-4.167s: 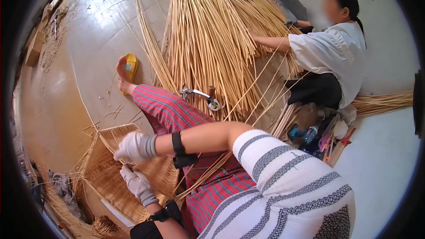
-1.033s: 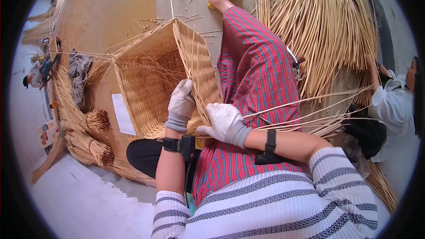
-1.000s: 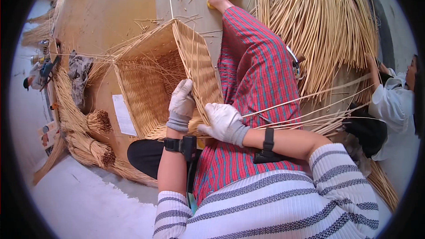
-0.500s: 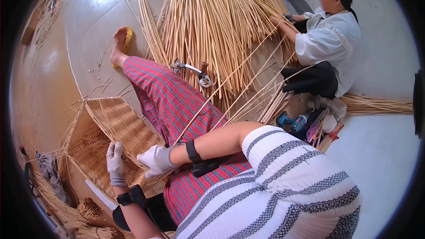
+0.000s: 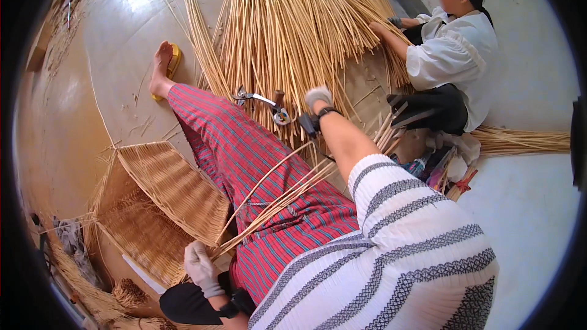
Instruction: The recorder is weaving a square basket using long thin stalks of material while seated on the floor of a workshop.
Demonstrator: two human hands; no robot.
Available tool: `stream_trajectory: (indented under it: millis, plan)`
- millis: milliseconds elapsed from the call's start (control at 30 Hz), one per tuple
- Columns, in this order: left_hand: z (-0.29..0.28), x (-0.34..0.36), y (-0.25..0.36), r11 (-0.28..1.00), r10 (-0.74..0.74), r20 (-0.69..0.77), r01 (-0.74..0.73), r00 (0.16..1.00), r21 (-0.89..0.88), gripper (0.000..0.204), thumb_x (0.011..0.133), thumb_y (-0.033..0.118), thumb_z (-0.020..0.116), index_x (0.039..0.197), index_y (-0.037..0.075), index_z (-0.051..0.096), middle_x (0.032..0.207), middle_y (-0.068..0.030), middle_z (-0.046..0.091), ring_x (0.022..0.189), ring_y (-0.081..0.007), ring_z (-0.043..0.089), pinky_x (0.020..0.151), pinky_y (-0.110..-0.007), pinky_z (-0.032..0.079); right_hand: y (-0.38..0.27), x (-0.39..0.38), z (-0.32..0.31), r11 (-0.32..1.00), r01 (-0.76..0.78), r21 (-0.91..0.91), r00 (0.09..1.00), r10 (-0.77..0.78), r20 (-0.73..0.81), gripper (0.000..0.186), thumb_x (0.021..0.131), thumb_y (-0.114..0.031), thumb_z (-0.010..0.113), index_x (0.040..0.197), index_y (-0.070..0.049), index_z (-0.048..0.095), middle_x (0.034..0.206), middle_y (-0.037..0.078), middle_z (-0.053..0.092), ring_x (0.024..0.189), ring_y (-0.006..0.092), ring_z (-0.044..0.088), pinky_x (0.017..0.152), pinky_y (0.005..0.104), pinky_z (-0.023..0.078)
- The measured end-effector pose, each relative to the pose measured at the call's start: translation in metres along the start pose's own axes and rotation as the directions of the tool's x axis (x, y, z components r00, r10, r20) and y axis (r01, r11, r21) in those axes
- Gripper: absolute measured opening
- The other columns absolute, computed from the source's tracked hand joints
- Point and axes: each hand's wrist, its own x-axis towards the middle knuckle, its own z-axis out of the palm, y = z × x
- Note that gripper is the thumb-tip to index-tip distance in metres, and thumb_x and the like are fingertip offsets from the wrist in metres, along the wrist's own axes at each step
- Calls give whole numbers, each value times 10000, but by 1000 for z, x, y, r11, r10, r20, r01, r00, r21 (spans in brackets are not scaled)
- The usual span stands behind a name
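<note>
Pinching loose reed ends (image 5: 269,208) near the half-woven basket (image 5: 165,189), my left hand (image 5: 200,267) keeps them taut across my lap; farther off, my right hand (image 5: 318,95) reaches the reed pile (image 5: 287,30), fingers hidden, grip unclear.

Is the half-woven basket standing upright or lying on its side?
On its side: the basket lies tipped on the floor beside the striped trouser leg, woven wall flat, near the left hand.

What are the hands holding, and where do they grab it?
The left hand grips a few reeds at their near ends, beside the basket. The right hand reaches to the reed pile; whether it grips anything cannot be told.
</note>
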Motion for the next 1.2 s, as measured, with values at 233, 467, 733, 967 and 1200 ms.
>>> stream_trajectory:
  millis: [233,467,733,967,1200]
  plan:
    - [-10,-28,18,990,110,29,-112,993,80,202,883,191,731,903,21,625,818,-64,594,728,-185,576,691,-330,479,0,-40,46,488,-403,775,889,411,203,457,968,-334,533,1380,-139,567,1395,112,603,1222,261,617,983,427,511]
    - [-4,-31,22,973,98,28,-102,995,206,248,830,186,763,941,17,619,849,-121,610,856,-301,612,841,-401,489,39,-24,31,422,-84,902,970,-172,171,464,967,-336,625,1317,-33,604,1033,107,733,872,238,708,784,400,569]
    - [-5,-29,17,920,283,50,-286,958,269,217,835,176,748,942,43,613,831,-115,599,820,-328,590,775,-429,463,30,-39,37,-250,-417,874,909,-99,405,328,1045,-247,395,1251,-99,602,654,30,524,446,123,397,413,290,358]
    - [-13,-37,27,961,153,140,-180,978,211,210,792,152,761,870,44,598,800,-116,592,786,-319,583,745,-419,462,38,-43,18,-79,-487,870,869,-144,473,524,1047,-466,334,1149,-64,653,593,10,457,445,150,344,437,302,320]
    - [-7,-29,24,959,198,64,-206,978,194,219,757,129,768,846,49,586,784,-115,583,776,-312,570,737,-411,452,39,-61,46,-345,-439,830,796,-577,181,385,1060,-196,488,1434,-108,468,1251,112,628,1083,247,644,908,434,582]
